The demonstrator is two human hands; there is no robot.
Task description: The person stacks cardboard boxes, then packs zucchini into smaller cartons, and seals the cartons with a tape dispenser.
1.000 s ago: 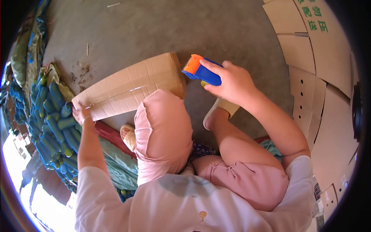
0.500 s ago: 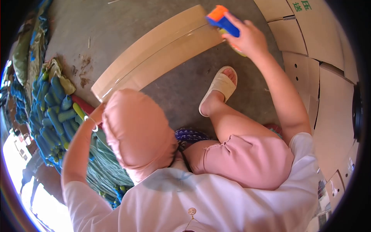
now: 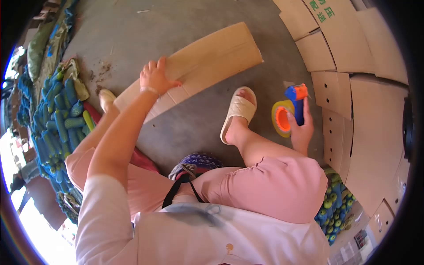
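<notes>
A long brown cardboard box [image 3: 212, 57] lies aslant on the floor before me. My left hand [image 3: 155, 78] rests on its left part, fingers spread and thumb pointing along the cardboard. To the right, apart from the box, my right hand [image 3: 302, 132] is wrapped around a tape dispenser [image 3: 299, 108]. This dispenser has a blue body, an orange head and a roll of yellowish tape on an orange core. The box's far left end is partly behind my left arm.
Netted green produce [image 3: 59, 119] is heaped at the left. Stacked cardboard cartons [image 3: 375, 123] wall off the right side. More netted green produce [image 3: 331, 207] lies beside my right knee. My sandalled foot [image 3: 238, 112] is near the box.
My right hand has drawn the tape dispenser down and away from the box's right end. My left hand has moved from the left end onto the cardboard. A different, plainer face of the box shows.
</notes>
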